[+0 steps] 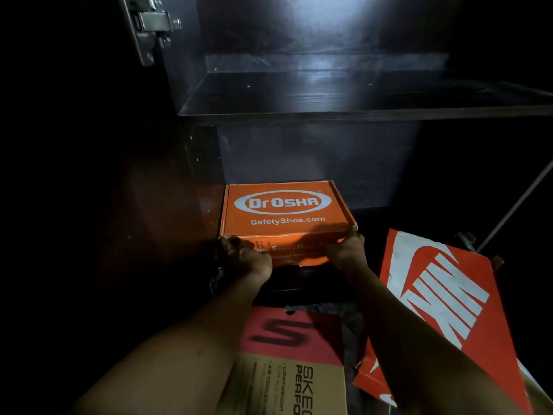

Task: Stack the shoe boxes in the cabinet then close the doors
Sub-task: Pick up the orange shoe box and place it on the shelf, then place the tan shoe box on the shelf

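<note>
- item under handling: orange shoe box [284, 211], lid printed "dr.osha", sitting in the lower compartment of the cabinet [314, 151], hard against the left wall, below the shelf [359, 97].
- left hand [245, 256]: at the near left corner of the box, fingers curled round it and grasping.
- right hand [347, 250]: at the near right corner, fingers grasping the edge, the tips reaching the lid.
- support: something dark lies under the box's near edge; too dim to tell whether it is another box or the cabinet floor.
- awaiting placement: red and tan shoe box [293, 354] in front of the cabinet between the forearms; red shoe box with white lettering [443, 295] tilted at the right, well apart from the orange one.
- judged step: seating the orange box square and pushing it back.
- recommended practice: push evenly with both hands so the box does not skew; keep its left side flush to the wall; run it back until the near face clears the door line; confirm the lid lies flat, since it must carry a box above.
- risk, as judged: the lid flap at the near right corner looks slightly lifted; press it down before letting go.
- door hinge [152, 25] visible upper left; doors not yet shut.
</note>
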`<state>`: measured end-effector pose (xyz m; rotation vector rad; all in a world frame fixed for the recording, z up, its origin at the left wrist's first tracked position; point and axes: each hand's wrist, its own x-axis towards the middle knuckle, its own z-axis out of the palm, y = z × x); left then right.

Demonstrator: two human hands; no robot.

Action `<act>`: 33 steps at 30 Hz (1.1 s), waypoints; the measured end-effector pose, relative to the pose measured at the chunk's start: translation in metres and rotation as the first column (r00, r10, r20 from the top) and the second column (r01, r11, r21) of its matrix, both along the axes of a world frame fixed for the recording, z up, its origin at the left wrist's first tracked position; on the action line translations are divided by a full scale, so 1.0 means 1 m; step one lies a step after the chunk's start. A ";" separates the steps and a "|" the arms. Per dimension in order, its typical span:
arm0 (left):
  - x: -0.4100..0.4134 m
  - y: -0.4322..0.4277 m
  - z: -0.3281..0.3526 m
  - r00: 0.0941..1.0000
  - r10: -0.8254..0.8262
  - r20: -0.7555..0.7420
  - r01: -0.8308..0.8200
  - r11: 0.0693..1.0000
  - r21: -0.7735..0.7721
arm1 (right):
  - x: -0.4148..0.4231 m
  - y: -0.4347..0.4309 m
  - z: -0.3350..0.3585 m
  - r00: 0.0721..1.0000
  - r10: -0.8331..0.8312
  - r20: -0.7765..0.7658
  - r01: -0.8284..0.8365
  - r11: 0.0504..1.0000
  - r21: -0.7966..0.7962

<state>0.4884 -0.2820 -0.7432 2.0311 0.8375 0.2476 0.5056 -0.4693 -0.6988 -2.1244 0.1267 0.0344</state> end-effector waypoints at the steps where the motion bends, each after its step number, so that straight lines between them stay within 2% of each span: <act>1: -0.004 -0.002 0.002 1.000 -0.003 0.024 0.003 1.000 0.019 | 0.005 -0.004 -0.008 1.000 -0.006 0.004 0.006 0.999 0.046; 4: -0.019 -0.005 -0.002 0.998 -0.001 0.061 0.002 1.000 -0.012 | 0.011 -0.010 -0.031 0.999 -0.040 0.031 0.036 0.993 0.112; 6: -0.034 -0.010 0.004 0.997 -0.040 0.062 0.046 0.994 -0.095 | -0.020 0.004 0.000 0.999 -0.019 0.048 0.013 0.995 0.104; 11: -0.074 -0.022 0.023 0.988 -0.122 0.097 0.140 0.966 -0.218 | -0.075 0.010 0.039 0.997 0.042 0.058 -0.037 0.996 -0.077; 14: -0.123 -0.026 0.051 0.962 -0.248 0.118 0.265 0.949 -0.168 | -0.136 0.005 0.079 0.993 0.013 0.121 -0.001 0.995 -0.096; 18: -0.201 -0.025 0.102 0.920 -0.390 0.031 0.391 0.918 -0.062 | -0.225 0.004 0.106 0.996 -0.040 0.074 0.050 0.989 -0.139; 20: -0.233 -0.019 0.113 0.892 -0.451 0.002 0.451 0.892 -0.014 | -0.264 0.006 0.101 0.991 -0.102 0.084 0.111 0.989 -0.099; 22: -0.266 -0.012 0.119 0.857 -0.513 -0.048 0.512 0.858 -0.037 | -0.304 0.011 0.091 0.987 -0.148 0.057 0.150 0.987 -0.049; 29: -0.347 0.012 0.110 0.737 -0.649 -0.190 0.642 0.760 -0.102 | -0.380 0.034 0.035 0.978 -0.192 -0.076 0.187 0.980 -0.066; 33: -0.348 0.015 0.068 0.745 -0.631 -0.216 0.616 0.775 -0.142 | -0.387 0.050 -0.012 0.959 -0.239 -0.155 0.235 0.971 -0.047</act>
